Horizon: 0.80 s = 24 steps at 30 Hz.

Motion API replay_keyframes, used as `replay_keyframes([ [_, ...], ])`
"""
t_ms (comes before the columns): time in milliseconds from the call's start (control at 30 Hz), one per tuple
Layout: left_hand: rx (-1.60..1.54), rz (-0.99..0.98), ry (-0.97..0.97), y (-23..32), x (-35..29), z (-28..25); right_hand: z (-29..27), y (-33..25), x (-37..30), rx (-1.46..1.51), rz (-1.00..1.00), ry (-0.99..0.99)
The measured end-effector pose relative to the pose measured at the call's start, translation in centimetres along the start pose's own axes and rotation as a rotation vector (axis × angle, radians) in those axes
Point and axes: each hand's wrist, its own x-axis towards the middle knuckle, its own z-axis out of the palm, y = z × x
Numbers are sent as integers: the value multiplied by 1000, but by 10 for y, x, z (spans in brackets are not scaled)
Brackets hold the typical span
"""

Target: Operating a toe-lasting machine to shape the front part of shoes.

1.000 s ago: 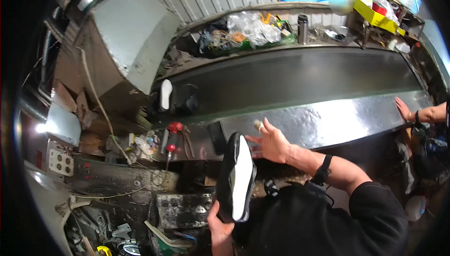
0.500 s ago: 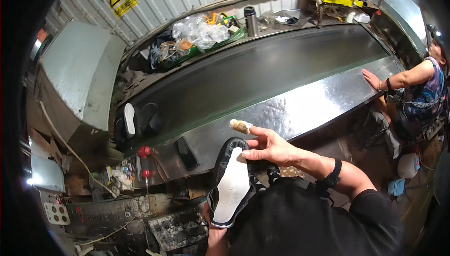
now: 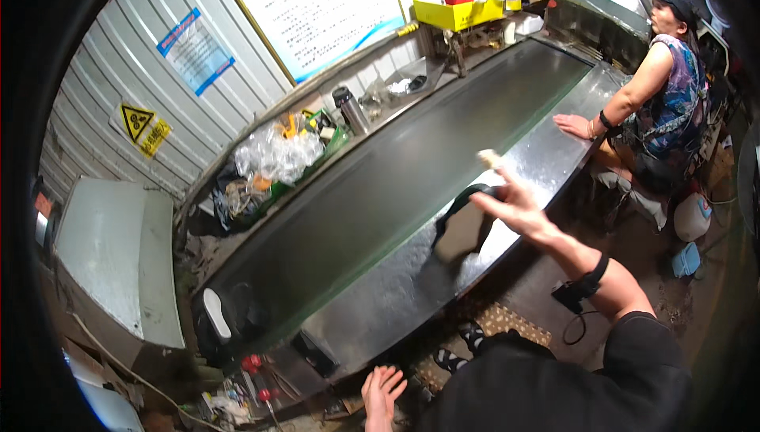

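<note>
My right hand [image 3: 511, 204] is stretched out over the metal ledge, smeared by motion. Its wrapped index finger points away, while the thumb and the other fingers seem to grip the toe end of a black shoe upper [image 3: 463, 233]. That upper hangs below the hand with its pale bottom, now in shade, toward me; whether it touches the ledge I cannot tell. Close to the ledge's near edge, my left hand [image 3: 383, 391] is empty with its fingers apart. A black shoe with a white bottom [image 3: 215, 313] lies at the left end of the dark belt [image 3: 380, 195].
Across the belt, a co-worker's hand [image 3: 575, 126] rests on the ledge. A thermos [image 3: 351, 110] stands behind the belt beside clear plastic bags [image 3: 279, 153]. Left of my hands lie a dark phone [image 3: 315, 353] and a red tool [image 3: 252, 363]. A metal housing [image 3: 111, 258] covers the belt's left end.
My right hand has carried the shoe upper away from my body, up and to the right over the ledge. My left hand has let go of it. The view has turned.
</note>
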Motion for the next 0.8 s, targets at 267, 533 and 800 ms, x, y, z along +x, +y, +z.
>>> replay_keyframes([
  [267,-223,-100,177,-79,-3,-72,-229,137,17,-1015,384,707],
  [533,106,-18,280,-55,5,-58,31,221,-35,-868,155,-176],
  [800,285,254,219,-1,36,1,125,214,-100,-919,-452,-900],
])
